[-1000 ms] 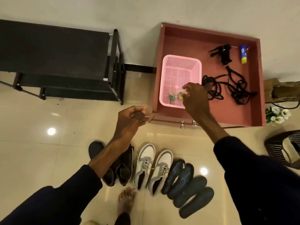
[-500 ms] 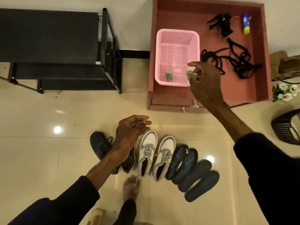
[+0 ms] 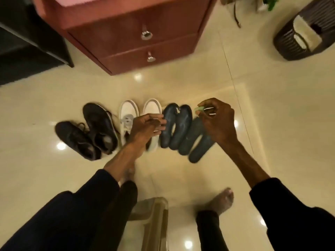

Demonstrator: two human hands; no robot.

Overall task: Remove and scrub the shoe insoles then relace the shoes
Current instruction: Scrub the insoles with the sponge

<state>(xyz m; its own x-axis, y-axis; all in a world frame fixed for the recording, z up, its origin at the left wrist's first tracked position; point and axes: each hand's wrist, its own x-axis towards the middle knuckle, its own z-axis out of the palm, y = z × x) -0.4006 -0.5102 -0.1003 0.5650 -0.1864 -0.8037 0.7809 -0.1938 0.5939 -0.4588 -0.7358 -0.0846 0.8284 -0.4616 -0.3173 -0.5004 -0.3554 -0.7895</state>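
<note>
Floor (image 3: 272, 124): pale glossy tiles carrying everything below.
Chest of drawers (image 3: 126, 33): red-brown, at the far side, with two knobbed drawer fronts facing the person.
Shoe rack (image 3: 27, 51): black, far left, just beside the chest.
Basket (image 3: 304, 33): dark and ribbed, far right, well apart from the shoes.
Black shoes (image 3: 97, 127): a pair at the left end of the row, blurred.
White shoes (image 3: 128, 113): a pair just right of the black ones, toes pointing far.
Insoles (image 3: 181, 124): four dark ones, out of the shoes, lying side by side and overlapping at the right end of the row.
Left hand (image 3: 146, 127): over the right white shoe, fingers loosely bent, nothing seen in them, tips close to the leftmost insole.
Right hand (image 3: 217, 120): above the right-hand insoles, fingertips pinched on the green scrub pad (image 3: 198, 109).
Step in hand: removal looks done; scrubbing is about to begin.
Next move: probably the left hand must lift and steady one insole so the pad can rub along its face.
</note>
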